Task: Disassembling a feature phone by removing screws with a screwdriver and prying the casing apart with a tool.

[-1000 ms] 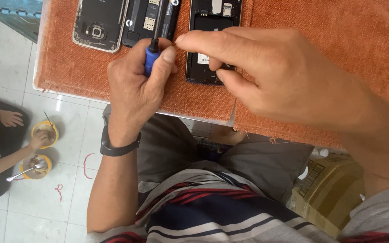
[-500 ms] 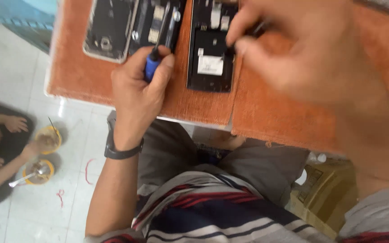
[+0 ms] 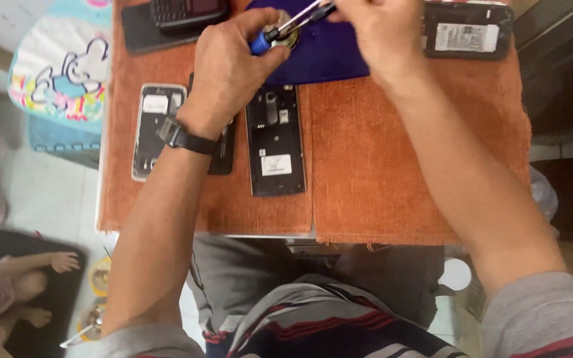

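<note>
- Orange cloth [image 3: 392, 166]: covers the table across the centre and upper part of the frame; all parts lie on it.
- Purple pad [image 3: 326, 56]: upper centre, on the cloth, beneath both hands.
- Open phone [image 3: 274, 139]: centre, back cover off, inner side up, just below the purple pad.
- Phone shell [image 3: 157, 129]: centre left, beside the left wrist, inner side up.
- Battery phone [image 3: 467, 30]: upper right, back removed, label side up.
- Keypad phone [image 3: 180, 13]: upper left, lying on a dark flat cover.
- Left hand [image 3: 230, 63]: upper centre, fingers curled closed around the blue handle of the screwdriver [image 3: 280, 33]; a dark watch sits on the wrist.
- Right hand [image 3: 379, 33]: top centre, fingers pinched together at the screwdriver's shaft end; whether anything else is held there cannot be told.
- Screwdriver: upper centre, tilted, handle low left, shaft rising right, above a round metal part [image 3: 290, 36] on the purple pad.
</note>
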